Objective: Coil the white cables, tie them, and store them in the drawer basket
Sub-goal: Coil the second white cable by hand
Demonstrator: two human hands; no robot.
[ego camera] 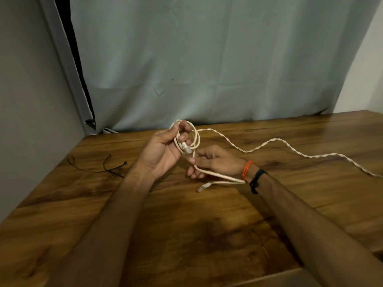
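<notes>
**A:** ok so where's the white cable (275, 141) sitting right now?

**B:** mostly in the hands, up over the far-middle part of the wooden counter (186, 235). The left hand (163, 151) has a small coil (189, 135) of it, a few loops, with fingers and thumb curled round the top of the loops. One clear plug (187, 149) hangs inside the coil, close to the palm.

**A:** and the other grip?

**B:** the right hand (211, 161) pinches the strand just below the coil, fingers curled on it. From there the cable folds back under the wrist, and a second plug end (204, 187) pokes out near the counter. I can't tell if it's touching the wood.

**A:** rest of the cable?

**B:** a long twisted tail snakes off to the right across the counter and runs out of frame at the edge.

**A:** anything else around?

**B:** thin black ties (107, 166) lying on the counter to the left, well apart from the hands. Orange thread band (247, 169) and a black band (257, 180) on the right wrist. Pale grey-green curtain (207, 59) behind.
</notes>
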